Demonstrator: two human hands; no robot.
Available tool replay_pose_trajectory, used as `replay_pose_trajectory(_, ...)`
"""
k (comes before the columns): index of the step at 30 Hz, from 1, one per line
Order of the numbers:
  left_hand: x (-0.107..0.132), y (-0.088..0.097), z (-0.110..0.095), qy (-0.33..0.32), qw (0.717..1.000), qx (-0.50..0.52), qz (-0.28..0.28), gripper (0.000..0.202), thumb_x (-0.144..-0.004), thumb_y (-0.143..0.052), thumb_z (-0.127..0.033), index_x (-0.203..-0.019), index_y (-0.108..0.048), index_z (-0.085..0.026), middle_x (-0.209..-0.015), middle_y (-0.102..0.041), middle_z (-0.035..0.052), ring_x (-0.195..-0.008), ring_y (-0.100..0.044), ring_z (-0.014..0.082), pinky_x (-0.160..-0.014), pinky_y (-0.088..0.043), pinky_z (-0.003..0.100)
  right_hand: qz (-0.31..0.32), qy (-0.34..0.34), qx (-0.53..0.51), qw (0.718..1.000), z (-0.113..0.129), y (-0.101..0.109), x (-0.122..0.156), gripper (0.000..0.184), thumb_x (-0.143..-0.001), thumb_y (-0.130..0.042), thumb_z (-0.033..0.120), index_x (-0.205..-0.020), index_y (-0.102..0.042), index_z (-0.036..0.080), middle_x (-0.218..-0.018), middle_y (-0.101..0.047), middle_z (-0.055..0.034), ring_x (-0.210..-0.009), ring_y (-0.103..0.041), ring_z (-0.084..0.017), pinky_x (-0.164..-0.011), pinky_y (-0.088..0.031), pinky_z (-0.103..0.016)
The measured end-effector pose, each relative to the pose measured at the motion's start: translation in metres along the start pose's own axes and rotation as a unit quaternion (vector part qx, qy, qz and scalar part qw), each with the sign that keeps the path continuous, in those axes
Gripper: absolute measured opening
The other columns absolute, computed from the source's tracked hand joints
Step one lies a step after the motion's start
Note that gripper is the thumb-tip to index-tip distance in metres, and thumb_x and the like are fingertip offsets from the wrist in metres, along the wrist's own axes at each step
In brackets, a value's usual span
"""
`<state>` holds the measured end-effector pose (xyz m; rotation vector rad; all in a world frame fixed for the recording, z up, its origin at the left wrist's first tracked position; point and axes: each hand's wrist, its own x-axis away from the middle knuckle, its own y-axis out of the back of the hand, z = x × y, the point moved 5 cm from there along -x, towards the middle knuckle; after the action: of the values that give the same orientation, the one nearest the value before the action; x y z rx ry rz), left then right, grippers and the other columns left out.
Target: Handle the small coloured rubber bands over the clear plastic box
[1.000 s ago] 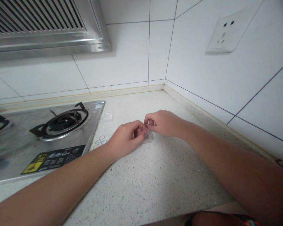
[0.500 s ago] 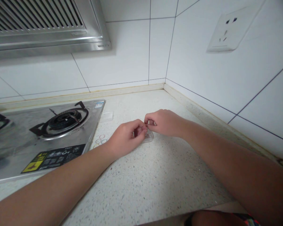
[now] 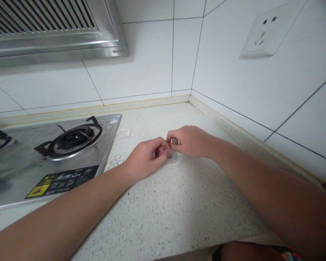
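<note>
My left hand (image 3: 150, 156) and my right hand (image 3: 188, 140) meet fingertip to fingertip just above the speckled counter (image 3: 163, 210). Thumb and forefinger are pinched together on each; whatever lies between the tips is too small to make out. Beneath the fingers a small clear plastic box (image 3: 172, 158) rests on the counter, partly covered by my left hand. Several thin coloured rings (image 3: 117, 159) lie left of my left hand, near the stove edge. A flat clear plastic piece (image 3: 123, 133), like a lid, lies behind them.
On the left is a steel gas stove (image 3: 78, 174) with a black burner (image 3: 75, 137). A range hood (image 3: 57, 36) hangs above it. White tiled walls meet in the corner behind my hands, with a socket (image 3: 270, 30) on the right wall.
Both hands keep the same pinch at nearly the same spot. The view has shifted very slightly.
</note>
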<state>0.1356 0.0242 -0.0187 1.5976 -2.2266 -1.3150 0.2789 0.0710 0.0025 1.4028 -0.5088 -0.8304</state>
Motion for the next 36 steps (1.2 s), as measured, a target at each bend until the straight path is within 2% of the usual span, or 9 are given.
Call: replay_pose_trajectory(36,0.0003,-0.0007,-0.0004,-0.011,1.000,0.001,0.008,0.008,-0.090,-0.056,-0.021,-0.090,-0.063,-0.018,-0.067,-0.057,-0.0055,-0.058,-0.048,0.0068,-0.056,-0.037,0.020,0.014,0.017,0.025,0.999,0.0033,0.0014,0.0023,0.023,-0.089,-0.054,0.042,-0.094,-0.071,0.027,-0.083,-0.074,-0.0005,-0.071,-0.062,-0.017,-0.059,-0.029,-0.028)
